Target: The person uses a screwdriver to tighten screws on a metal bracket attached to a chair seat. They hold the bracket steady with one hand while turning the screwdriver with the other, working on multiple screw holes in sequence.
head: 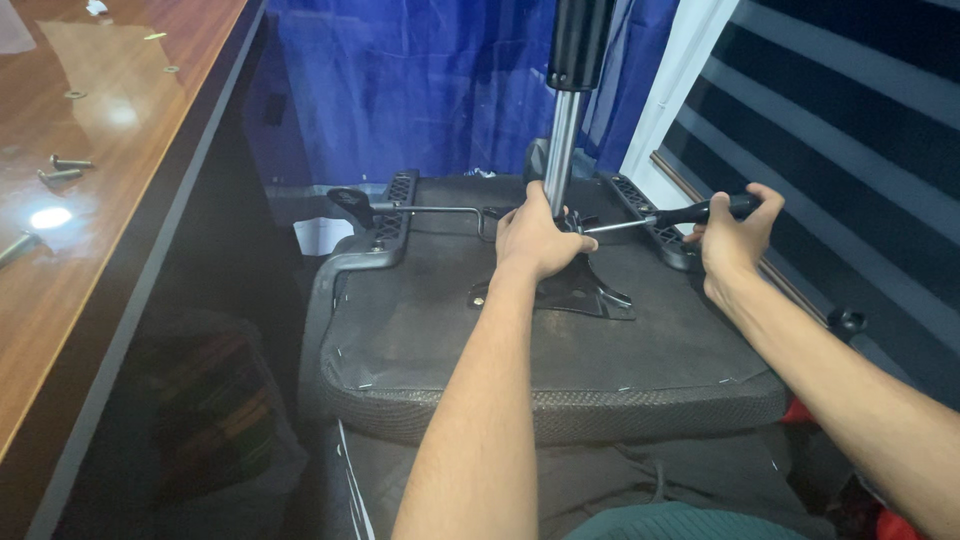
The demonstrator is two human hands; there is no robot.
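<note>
Blue sheeting hangs behind an upturned chair seat [450, 340] that lies underside up beside a wooden desk [110, 200] strewn with loose bolts [62, 168]. Left hand [538, 240] is closed around the base of the chrome gas column [562, 150] at the mounting plate [585, 290], while the right hand [735, 240] grips a black-handled screwdriver [670, 217], its tip at the plate. Fastening work on the plate seems in hand (tightening or loosening, I cannot tell); next, the tip must stay seated while the column is steadied.
</note>
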